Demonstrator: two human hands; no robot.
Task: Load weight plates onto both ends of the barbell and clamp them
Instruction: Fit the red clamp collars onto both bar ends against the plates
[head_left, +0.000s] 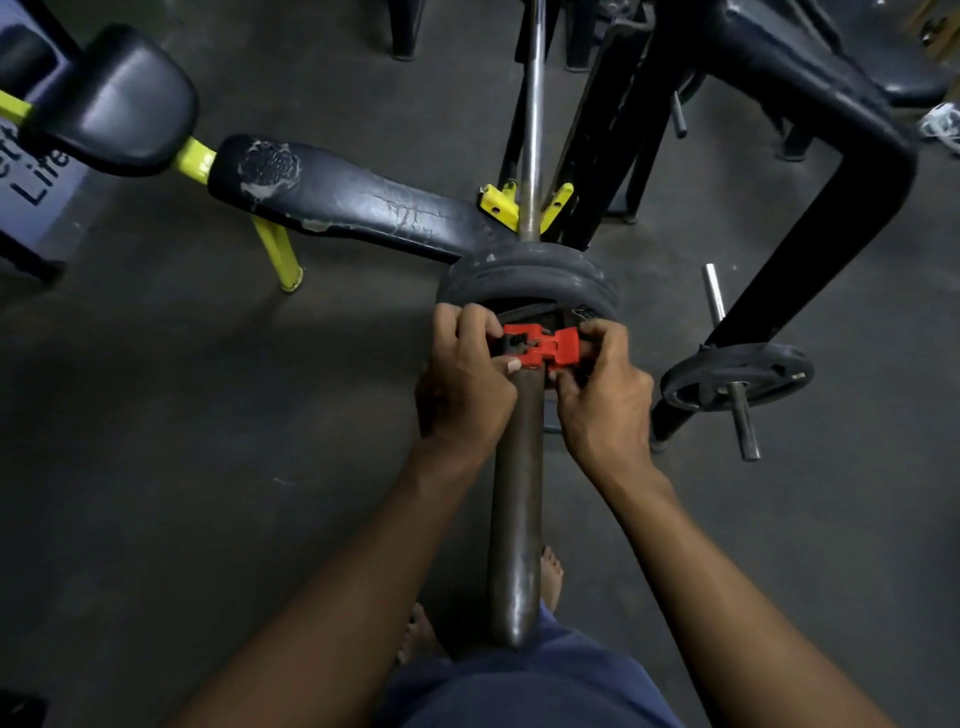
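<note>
Two hands, left (464, 384) and right (602, 387), are gripping one red clamp (542, 345) on the barbell sleeve (515, 499), against three stacked plates (527, 278).

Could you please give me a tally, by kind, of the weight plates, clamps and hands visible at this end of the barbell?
Weight plates on the barbell sleeve: 2
Weight plates on the storage peg to the right: 1
Red clamps: 1
Hands on the clamp: 2, left hand and right hand
Total: 6
</note>
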